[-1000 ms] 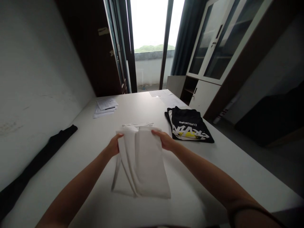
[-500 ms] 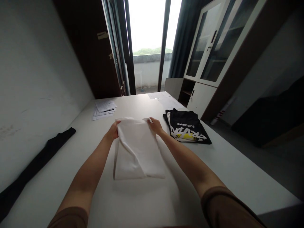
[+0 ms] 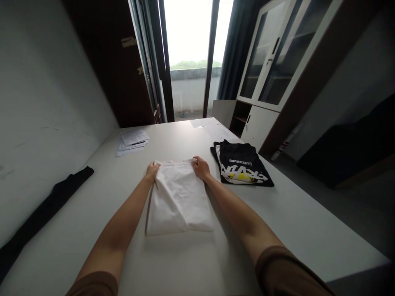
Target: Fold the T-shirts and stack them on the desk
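A white garment [image 3: 182,197], folded into a rough rectangle, lies on the white table [image 3: 173,267] in front of me. At its far left corner my left hand [image 3: 152,170] is closed on the cloth. My right hand [image 3: 201,167] pinches the far right corner, its fingers wrapped over the edge. A few creases run across the top layer, and the near edge rests flat. Right of my right hand sits a folded black T-shirt [image 3: 243,158] with white and yellow print, on other folded cloth.
Several papers with a pen [image 3: 132,140] lie at the far left, and more sheets [image 3: 212,128] at the far edge. A long black cloth [image 3: 52,205] stretches along the left wall. Glass-door cabinets [image 3: 271,61] stand beyond the table on the right.
Both hands have lowered the far edge of the white garment toward the table and slightly nearer to me. The far end now lies flatter. My view has shifted slightly.
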Available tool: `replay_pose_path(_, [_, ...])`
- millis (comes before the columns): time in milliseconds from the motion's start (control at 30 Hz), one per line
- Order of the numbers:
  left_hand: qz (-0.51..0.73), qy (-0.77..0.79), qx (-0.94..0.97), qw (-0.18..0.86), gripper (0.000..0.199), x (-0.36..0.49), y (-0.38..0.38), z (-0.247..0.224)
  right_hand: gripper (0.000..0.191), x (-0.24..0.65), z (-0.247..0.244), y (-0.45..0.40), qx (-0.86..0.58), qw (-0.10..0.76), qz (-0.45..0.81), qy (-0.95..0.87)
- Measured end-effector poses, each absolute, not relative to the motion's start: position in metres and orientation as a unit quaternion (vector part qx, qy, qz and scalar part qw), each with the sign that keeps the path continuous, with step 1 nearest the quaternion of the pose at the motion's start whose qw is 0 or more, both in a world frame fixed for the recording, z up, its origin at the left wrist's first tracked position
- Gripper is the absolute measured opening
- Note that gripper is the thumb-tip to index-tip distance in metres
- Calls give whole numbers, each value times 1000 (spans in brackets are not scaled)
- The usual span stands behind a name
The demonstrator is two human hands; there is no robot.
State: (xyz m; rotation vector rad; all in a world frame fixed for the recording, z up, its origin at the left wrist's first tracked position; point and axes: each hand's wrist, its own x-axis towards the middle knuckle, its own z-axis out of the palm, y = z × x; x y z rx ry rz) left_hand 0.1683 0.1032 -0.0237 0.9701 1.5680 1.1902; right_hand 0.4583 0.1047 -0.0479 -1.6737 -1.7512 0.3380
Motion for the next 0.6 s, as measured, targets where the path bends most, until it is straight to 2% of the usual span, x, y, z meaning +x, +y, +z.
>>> replay_pose_path(133, [427, 696, 491, 302, 53, 156, 95, -26, 39, 460, -50, 99, -634, 359, 108, -676])
replay_pose_path(233, [311, 737, 572, 181, 58, 151, 86, -23, 43, 460, -47, 91, -623, 329, 88, -704])
replay_pose_path(333, [260, 744, 610, 89, 61, 154, 69, -16, 48, 461, -43, 83, -622, 297, 75, -720])
replay_pose_path(433, [235, 691, 683, -6, 55, 162, 43, -7, 51, 465, -34, 76, -621, 283, 37, -730])
replay_pose_path(533, [198, 603, 772, -10, 41, 172, 11, -6, 42, 462, -24, 69, -594, 290, -4, -750])
replay_pose_path(600, [165, 577, 800, -5, 42, 176, -7, -13, 38, 453, -21, 64, -550, 295, -10, -781])
